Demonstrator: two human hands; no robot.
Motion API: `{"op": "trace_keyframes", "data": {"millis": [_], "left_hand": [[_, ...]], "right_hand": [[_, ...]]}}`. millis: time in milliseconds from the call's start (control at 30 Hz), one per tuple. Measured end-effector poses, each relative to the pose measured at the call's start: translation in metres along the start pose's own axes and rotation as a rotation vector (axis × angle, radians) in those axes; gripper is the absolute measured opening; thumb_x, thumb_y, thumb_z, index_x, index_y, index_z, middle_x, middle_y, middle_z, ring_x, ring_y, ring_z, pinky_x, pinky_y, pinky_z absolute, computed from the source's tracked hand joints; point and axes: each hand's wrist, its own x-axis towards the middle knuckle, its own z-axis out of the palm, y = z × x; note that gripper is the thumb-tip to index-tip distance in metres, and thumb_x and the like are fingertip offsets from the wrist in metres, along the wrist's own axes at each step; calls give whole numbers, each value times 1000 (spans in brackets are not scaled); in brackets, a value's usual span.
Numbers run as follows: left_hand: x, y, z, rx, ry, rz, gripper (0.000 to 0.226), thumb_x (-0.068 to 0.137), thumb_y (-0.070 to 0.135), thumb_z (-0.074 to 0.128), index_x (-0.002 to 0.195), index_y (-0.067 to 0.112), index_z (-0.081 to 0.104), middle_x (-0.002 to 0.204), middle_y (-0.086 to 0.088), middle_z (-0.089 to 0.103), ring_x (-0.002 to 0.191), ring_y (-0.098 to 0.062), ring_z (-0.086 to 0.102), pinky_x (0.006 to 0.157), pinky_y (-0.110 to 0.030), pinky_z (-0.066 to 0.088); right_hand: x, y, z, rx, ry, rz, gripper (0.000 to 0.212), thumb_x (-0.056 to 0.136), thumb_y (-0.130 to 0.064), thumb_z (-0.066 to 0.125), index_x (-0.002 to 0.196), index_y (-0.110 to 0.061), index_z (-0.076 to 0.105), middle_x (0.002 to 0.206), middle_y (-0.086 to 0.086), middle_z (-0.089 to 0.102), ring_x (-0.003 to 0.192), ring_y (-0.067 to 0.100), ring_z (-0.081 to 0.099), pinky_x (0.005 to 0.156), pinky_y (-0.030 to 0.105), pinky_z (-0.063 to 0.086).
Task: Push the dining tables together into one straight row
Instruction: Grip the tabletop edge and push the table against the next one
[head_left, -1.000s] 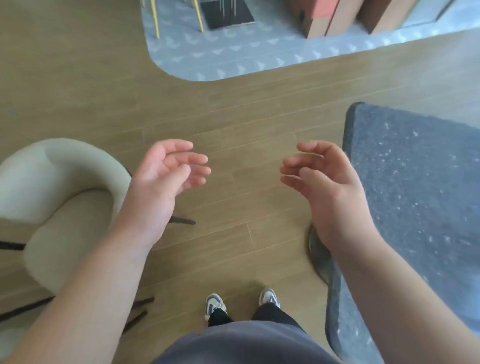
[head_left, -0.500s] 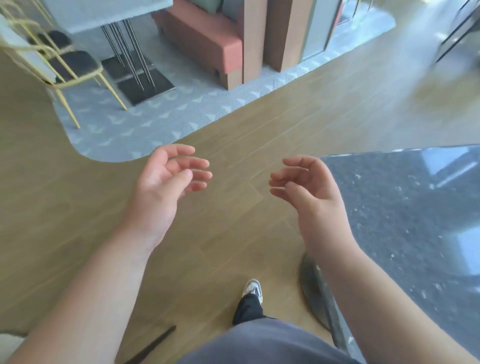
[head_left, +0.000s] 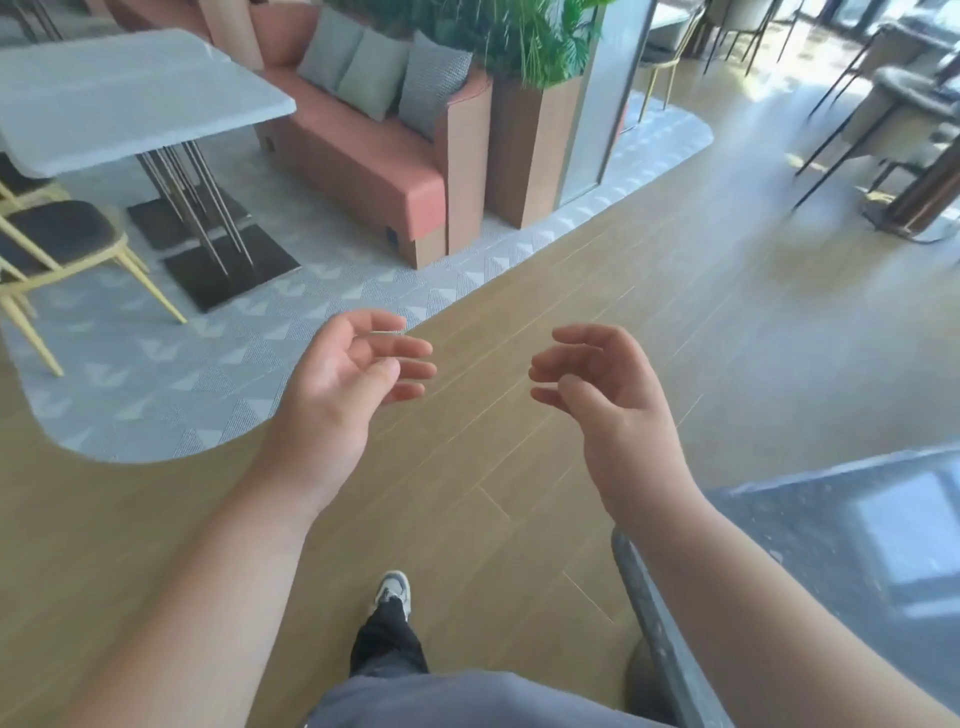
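A dark grey speckled dining table (head_left: 831, 525) fills the lower right corner, its edge running under my right forearm. A second table with a pale grey top (head_left: 119, 98) on thin metal legs stands at the upper left. My left hand (head_left: 343, 384) and my right hand (head_left: 608, 400) hover in mid-air over the wooden floor, palms facing each other. The fingers of both are loosely curled and hold nothing. Neither hand touches a table.
A salmon bench sofa (head_left: 363, 150) with grey cushions and a wooden planter (head_left: 530, 150) stand at the back. Yellow-framed chairs (head_left: 62, 244) sit at the left on a grey patterned carpet (head_left: 171, 374). More chairs and a table base (head_left: 914, 202) stand at the right.
My view has swung upward and to the right, bringing the pale table, sofa and planter into sight. The beige chair at the left has dropped out of view. Both hands keep the same pose.
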Motion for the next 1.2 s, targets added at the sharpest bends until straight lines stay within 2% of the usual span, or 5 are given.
{"op": "trace_keyframes", "data": {"millis": [233,500,700,900,1200], "left_hand": [[194,5,-18,-2,-199,4,30,88,8,46,115,14,59,101,-6,74,96,-29,72,85,-37,59],[342,-15,57,-33,-462,-26,30,88,6,47,113,16,60,99,-4,75,94,-28,73,82,-35,59],[426,-36,164,-27,-666,23,32,91,9,49,108,29,67,104,-10,73,99,-32,72,84,-37,58],[506,-57,305,-19,-804,25,29,92,9,49,115,21,62,104,-10,73,100,-33,72,87,-42,58],[564,-98,493,-78,-1001,-61,28,89,10,49,115,15,59,101,-9,73,98,-31,72,86,-42,58]], "right_hand": [[145,-11,49,-33,232,-44,37,85,1,43,113,-16,61,95,2,71,97,21,68,91,42,57],[242,-15,16,-35,473,-84,36,84,-1,43,115,-12,59,95,4,70,96,21,67,89,40,57],[302,-6,-68,13,668,-156,34,83,-2,45,114,-10,58,93,5,69,95,24,66,88,40,57],[363,0,-188,29,815,-185,32,83,-3,46,112,-10,58,93,8,69,93,23,66,89,41,57],[419,13,-325,-50,1012,-101,34,93,17,40,113,-6,56,95,12,67,93,26,65,89,44,55]]}}
